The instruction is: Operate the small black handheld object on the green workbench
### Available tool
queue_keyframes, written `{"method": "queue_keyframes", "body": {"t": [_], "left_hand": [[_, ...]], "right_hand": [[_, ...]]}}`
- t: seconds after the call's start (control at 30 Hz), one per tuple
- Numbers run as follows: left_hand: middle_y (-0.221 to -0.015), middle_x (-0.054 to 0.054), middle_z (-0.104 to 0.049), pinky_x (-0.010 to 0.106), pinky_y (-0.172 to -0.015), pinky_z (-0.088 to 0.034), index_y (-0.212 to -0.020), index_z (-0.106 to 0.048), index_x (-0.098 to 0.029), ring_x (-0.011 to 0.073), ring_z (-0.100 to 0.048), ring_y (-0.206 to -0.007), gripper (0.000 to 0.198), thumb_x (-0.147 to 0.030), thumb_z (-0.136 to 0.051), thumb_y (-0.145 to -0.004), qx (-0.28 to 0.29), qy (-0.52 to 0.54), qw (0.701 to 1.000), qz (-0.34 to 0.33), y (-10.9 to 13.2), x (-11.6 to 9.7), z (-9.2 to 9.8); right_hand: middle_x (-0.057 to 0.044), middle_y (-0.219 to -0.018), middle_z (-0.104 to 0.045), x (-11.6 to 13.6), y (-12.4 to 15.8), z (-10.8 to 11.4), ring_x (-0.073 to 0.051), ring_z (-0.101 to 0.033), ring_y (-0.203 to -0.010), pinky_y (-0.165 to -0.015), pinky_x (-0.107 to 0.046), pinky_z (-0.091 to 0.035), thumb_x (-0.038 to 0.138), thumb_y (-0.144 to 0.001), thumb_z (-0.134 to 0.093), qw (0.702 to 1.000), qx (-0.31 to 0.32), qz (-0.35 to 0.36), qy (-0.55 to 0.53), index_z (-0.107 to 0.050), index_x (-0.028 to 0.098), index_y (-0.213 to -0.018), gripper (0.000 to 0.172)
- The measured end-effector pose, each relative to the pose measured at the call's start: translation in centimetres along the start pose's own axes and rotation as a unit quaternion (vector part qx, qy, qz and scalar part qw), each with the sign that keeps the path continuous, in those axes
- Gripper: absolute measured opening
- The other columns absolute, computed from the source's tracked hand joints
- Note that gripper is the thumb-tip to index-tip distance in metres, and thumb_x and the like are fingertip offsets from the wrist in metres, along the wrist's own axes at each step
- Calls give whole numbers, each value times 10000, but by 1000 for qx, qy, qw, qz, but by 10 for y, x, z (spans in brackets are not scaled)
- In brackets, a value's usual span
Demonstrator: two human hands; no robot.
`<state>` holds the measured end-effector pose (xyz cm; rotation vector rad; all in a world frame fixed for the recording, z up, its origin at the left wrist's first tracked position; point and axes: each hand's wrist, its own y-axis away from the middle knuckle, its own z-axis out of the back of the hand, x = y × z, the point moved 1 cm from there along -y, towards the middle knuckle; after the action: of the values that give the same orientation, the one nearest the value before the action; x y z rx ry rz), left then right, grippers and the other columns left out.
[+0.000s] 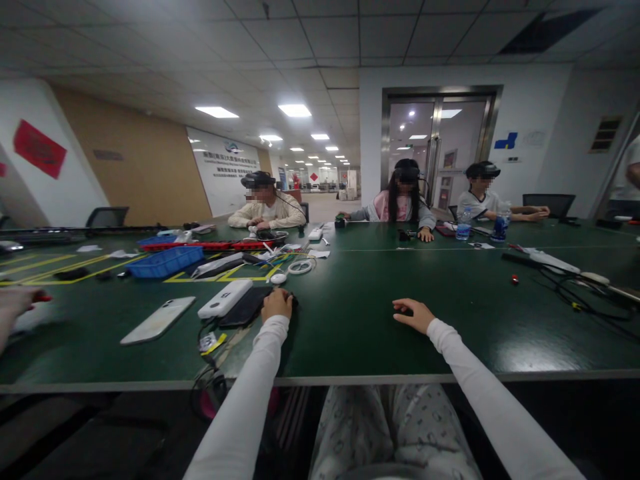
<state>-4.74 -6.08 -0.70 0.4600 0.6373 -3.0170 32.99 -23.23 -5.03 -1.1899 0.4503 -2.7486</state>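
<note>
Both my arms in white sleeves reach onto a dark green table (360, 320). My left hand (277, 305) is curled into a loose fist, resting on a small dark object I cannot name, right beside a black phone-like slab (244, 308) and a white power bank (225, 298). My right hand (413, 315) rests on the bare table surface with fingers bent and slightly apart, holding nothing. A white phone (157, 320) lies face down further left.
A blue tray (165, 261), red strips, cables and white round parts (299, 267) lie mid-table. Three people with headsets sit at the far side. Another person's hand (15, 303) enters at left. Black cables (575, 293) and water bottles (463, 224) lie at right.
</note>
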Motion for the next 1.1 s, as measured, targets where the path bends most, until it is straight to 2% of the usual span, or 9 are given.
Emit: {"method": "queue_keyframes", "body": {"t": [0.17, 0.33, 0.47, 0.6, 0.77, 0.87, 0.97, 1.1], "left_hand": [[-1071, 99, -548, 371, -837, -404, -953, -584, -225, 258, -462, -1044, 248, -361, -448, -796, 11, -11, 1000, -14, 3, -2, 2], [-1073, 81, -552, 342, -848, -394, -945, -596, -229, 227, -469, -1036, 227, -335, -487, -776, 27, 14, 999, -13, 7, -5, 5], [-1049, 60, -565, 311, -842, -390, -938, -597, -224, 195, -481, -1013, 219, -337, -504, -775, 52, 41, 997, -30, 16, -20, 3], [-998, 44, -578, 309, -841, -385, -925, -603, -224, 185, -486, -988, 205, -328, -525, -767, 75, 76, 990, -92, 38, -62, -7], [-967, 35, -585, 317, -819, -392, -905, -609, -228, 189, -487, -975, 177, -294, -548, -753, 121, 139, 963, -198, 84, -143, -22], [-964, 40, -584, 330, -810, -394, -894, -607, -226, 202, -480, -988, 169, -283, -559, -743, 139, 175, 941, -253, 111, -184, -28], [-961, 47, -580, 346, -820, -389, -880, -603, -222, 210, -476, -992, 158, -270, -568, -735, 142, 199, 925, -291, 128, -207, -32], [-969, 53, -576, 360, -840, -387, -866, -597, -212, 216, -472, -1003, 144, -241, -573, -727, 150, 213, 922, -288, 133, -215, -32]], "right_hand": [[-52, -1028, -623, 4, 1, 2, -202, -569, -926, -866, -403, -439, 380, -720, -606, 1000, 10, -10, 9, -560, 225, -1112, 424], [-48, -1034, -617, 7, 2, 4, -203, -565, -929, -859, -398, -442, 375, -724, -604, 1000, 15, -12, 8, -560, 238, -1112, 413], [-46, -1017, -622, 2, 0, 1, -195, -569, -901, -846, -388, -443, 383, -715, -607, 1000, 6, 0, 11, -567, 228, -1100, 417], [-47, -1006, -627, 0, -2, -1, -190, -569, -879, -833, -382, -440, 398, -701, -618, 1000, -1, 11, 17, -562, 216, -1109, 450], [-33, -1027, -620, 4, -3, 3, -197, -558, -897, -839, -387, -423, 440, -667, -649, 1000, 6, 3, 26, -516, 250, -1173, 557], [-28, -1028, -618, 7, -4, 4, -203, -553, -902, -844, -385, -410, 456, -631, -677, 999, 12, 9, 44, -491, 270, -1201, 628], [-34, -1011, -612, 8, -5, 5, -212, -550, -903, -835, -377, -403, 460, -605, -696, 997, 11, 17, 68, -497, 272, -1198, 653], [-29, -1002, -606, 9, -6, 5, -218, -548, -908, -828, -374, -398, 459, -599, -701, 996, 12, 23, 81, -516, 294, -1173, 625]]}}
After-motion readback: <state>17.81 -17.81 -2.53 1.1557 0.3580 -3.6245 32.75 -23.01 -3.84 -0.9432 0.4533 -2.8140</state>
